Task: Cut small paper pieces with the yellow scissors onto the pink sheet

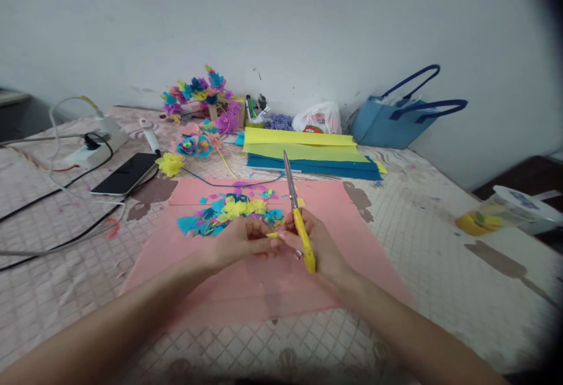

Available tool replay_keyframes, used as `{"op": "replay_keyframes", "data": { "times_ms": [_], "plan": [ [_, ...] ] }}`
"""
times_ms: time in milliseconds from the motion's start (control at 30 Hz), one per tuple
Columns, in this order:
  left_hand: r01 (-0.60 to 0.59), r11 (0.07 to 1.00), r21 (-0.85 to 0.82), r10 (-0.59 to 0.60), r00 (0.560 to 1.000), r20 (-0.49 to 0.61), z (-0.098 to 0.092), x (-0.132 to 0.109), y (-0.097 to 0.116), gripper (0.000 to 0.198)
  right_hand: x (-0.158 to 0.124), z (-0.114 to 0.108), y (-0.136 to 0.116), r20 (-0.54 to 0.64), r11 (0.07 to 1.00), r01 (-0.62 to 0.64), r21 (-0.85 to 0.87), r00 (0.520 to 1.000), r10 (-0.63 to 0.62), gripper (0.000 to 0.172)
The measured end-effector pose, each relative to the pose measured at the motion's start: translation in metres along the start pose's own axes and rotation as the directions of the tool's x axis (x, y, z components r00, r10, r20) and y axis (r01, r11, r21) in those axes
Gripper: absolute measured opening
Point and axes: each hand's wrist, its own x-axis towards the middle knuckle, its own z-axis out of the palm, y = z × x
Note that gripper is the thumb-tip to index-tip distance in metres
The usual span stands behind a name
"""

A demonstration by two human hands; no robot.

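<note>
Both hands meet over the pink sheet (272, 279) on the tabletop (440, 226). The left hand (240, 243) has its fingers pinched together on a small yellow paper scrap (272, 235), held just above the sheet, near the pile of cut bits (231, 212). The right hand (319, 244) is wrapped around the yellow handle of the scissors (298, 215), fingers closed on it, blades pointing up and away and looking shut or nearly so.

Handling, as a guess: the scrap is very light, thin and floppy, prob. crepe or felt-type paper. It will crumple or tear if squeezed hard, so a fingertip pinch at the edge w/ the rest free for the blades suits it. The scissors are stiff and light w/ sharp tips; take them by the handle loops only.

Hard to make out: most of the scrap is hidden between the fingertips, so its shape can't be told. The handle loops are covered by the right hand, so finger placement in them is unclear. Blade gap is too thin to judge for sure. Behind are paper flowers (197, 94), folded yellow, green & blue sheets (303, 150), a blue bag (396, 121), and a phone (125, 174) w/ cables at left. The clear container (505, 212) at right is blurred near the frame edge, contents uncertain.
</note>
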Motion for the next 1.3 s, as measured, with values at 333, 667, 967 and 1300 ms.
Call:
{"op": "replay_keyframes", "data": {
  "times_ms": [333, 667, 967, 1300],
  "plan": [
    [0.038, 0.999, 0.024, -0.038, 0.999, -0.008, 0.002, 0.000, -0.002, 0.018, 0.000, -0.001, 0.003, 0.003, 1.000, -0.006, -0.027, 1.000, 0.006, 0.037],
    [0.031, 0.999, 0.030, -0.033, 0.997, 0.069, -0.002, 0.001, -0.005, 0.020, -0.001, 0.003, 0.002, 0.057, 0.996, -0.069, 0.058, 0.996, 0.066, 0.040],
    [0.020, 1.000, -0.020, -0.018, 0.997, 0.071, 0.004, 0.002, -0.007, 0.013, -0.002, 0.004, 0.003, 0.019, 0.998, -0.048, 0.042, 0.999, 0.047, 0.037],
    [-0.042, 0.996, -0.076, 0.050, 0.992, 0.114, 0.001, 0.004, -0.013, 0.013, -0.003, 0.001, 0.005, -0.043, 0.998, -0.054, 0.016, 0.998, 0.054, 0.036]
  ]
}}
